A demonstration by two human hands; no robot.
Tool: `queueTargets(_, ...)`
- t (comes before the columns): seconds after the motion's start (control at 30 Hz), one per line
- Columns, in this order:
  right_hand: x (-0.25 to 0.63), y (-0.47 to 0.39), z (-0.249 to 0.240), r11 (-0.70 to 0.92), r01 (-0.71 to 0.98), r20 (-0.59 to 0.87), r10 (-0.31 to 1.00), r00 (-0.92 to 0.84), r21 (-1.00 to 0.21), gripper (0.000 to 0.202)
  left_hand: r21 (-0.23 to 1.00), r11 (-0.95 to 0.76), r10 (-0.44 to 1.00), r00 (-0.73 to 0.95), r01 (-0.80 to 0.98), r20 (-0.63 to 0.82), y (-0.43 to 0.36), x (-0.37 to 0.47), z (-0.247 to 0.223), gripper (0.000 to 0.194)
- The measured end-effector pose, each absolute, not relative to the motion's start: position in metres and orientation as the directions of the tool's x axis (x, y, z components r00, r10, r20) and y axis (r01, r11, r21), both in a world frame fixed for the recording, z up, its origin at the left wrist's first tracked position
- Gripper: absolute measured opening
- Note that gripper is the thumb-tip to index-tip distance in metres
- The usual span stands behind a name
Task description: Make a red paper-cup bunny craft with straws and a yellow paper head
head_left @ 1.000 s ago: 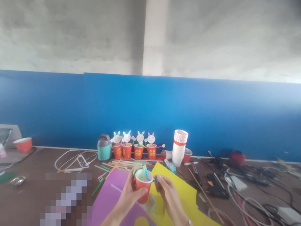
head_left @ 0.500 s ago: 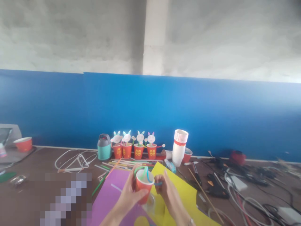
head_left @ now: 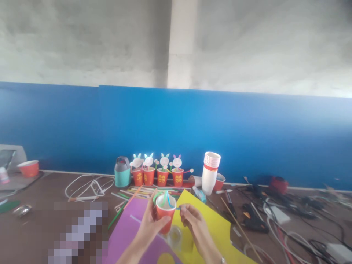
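My left hand [head_left: 151, 222] is wrapped round a red paper cup [head_left: 164, 216], held upright above the coloured sheets. A blue straw [head_left: 169, 201] bends inside the cup and sticks out through its right side. My right hand [head_left: 192, 218] pinches that outer end between thumb and fingers. Another bent straw, green [head_left: 157, 196], curves over the cup's left side near my left fingers. Below the cup lies a clear roll of tape [head_left: 175, 236], on the purple sheet [head_left: 132, 227] and yellow sheet [head_left: 214, 223].
Behind stand several red cups with rabbit heads [head_left: 162, 176], a teal flask [head_left: 122, 174] and a stack of paper cups [head_left: 210, 174]. Loose straws and sticks [head_left: 145, 191] lie before them. Tangled cables [head_left: 291, 227] cover the right side, with a glue gun [head_left: 254, 220] and a wooden stick [head_left: 239, 225].
Both hands and the cup have shifted slightly; the cup moved left and up a little. My right hand has drawn back slightly from the cup's wall, still pinching the blue straw.
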State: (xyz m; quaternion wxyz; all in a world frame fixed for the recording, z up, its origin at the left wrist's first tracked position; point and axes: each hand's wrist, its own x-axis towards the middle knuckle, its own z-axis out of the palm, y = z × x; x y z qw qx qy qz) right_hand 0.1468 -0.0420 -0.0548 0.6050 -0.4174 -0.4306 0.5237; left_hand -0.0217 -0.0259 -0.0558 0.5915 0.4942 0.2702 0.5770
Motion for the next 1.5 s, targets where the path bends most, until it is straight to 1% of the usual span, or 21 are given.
queueTargets(0.17, 0.145, -0.043, -0.054, 0.121, -0.199, 0.093, 0.985, 0.145, -0.972, 0.047, 0.894, -0.144, 0.927, 0.258, -0.425, 0.272, -0.026, -0.022, -0.057, 0.099)
queueTargets(0.43, 0.145, -0.039, -0.061, 0.074, -0.163, 0.064, 0.996, 0.067, -0.984, 0.056, 0.900, -0.213, 0.887, 0.311, -0.380, 0.341, -0.017, -0.021, -0.079, 0.102)
queueTargets(0.53, 0.145, -0.039, -0.060, 0.081, -0.176, 0.069, 0.995, 0.075, -0.981, 0.053, 0.901, -0.211, 0.897, 0.291, -0.378, 0.332, -0.017, -0.022, -0.079, 0.102)
queueTargets(0.67, 0.146, -0.041, -0.058, 0.077, -0.208, 0.067, 0.996, 0.054, -0.975, 0.042, 0.908, -0.168, 0.924, 0.261, -0.384, 0.281, -0.024, -0.023, -0.063, 0.098)
queueTargets(0.77, 0.145, -0.042, -0.056, 0.077, -0.216, 0.070, 0.997, 0.036, -0.973, 0.038, 0.913, -0.147, 0.930, 0.261, -0.380, 0.258, -0.028, -0.023, -0.055, 0.101)
queueTargets(0.97, 0.144, -0.043, -0.053, 0.081, -0.187, 0.067, 0.995, 0.078, -0.979, 0.042, 0.916, -0.163, 0.925, 0.267, -0.366, 0.272, -0.026, -0.022, -0.058, 0.102)
queueTargets(1.2, 0.145, -0.041, -0.058, 0.070, -0.206, 0.058, 0.996, 0.067, -0.976, 0.040, 0.896, -0.194, 0.912, 0.262, -0.398, 0.314, -0.024, -0.023, -0.061, 0.098)
queueTargets(1.27, 0.147, -0.041, -0.057, 0.084, -0.202, 0.065, 0.993, 0.101, -0.976, 0.037, 0.894, -0.204, 0.907, 0.267, -0.399, 0.326, -0.025, -0.022, -0.061, 0.099)
queueTargets(1.33, 0.148, -0.043, -0.054, 0.122, -0.173, 0.094, 0.983, 0.159, -0.977, 0.037, 0.893, -0.218, 0.896, 0.282, -0.395, 0.343, -0.026, -0.021, -0.061, 0.101)
queueTargets(1.4, 0.148, -0.044, -0.050, 0.185, -0.109, 0.163, 0.969, 0.186, -0.977, 0.041, 0.896, -0.250, 0.876, 0.309, -0.366, 0.371, -0.027, -0.020, -0.062, 0.100)
queueTargets(1.43, 0.147, -0.045, -0.048, 0.223, -0.067, 0.208, 0.961, 0.182, -0.973, 0.043, 0.902, -0.282, 0.864, 0.323, -0.327, 0.387, -0.028, -0.021, -0.062, 0.099)
queueTargets(1.5, 0.144, -0.046, -0.046, 0.292, 0.009, 0.289, 0.944, 0.159, -0.956, 0.041, 0.907, -0.375, 0.838, 0.349, -0.191, 0.419, -0.029, -0.023, -0.063, 0.096)
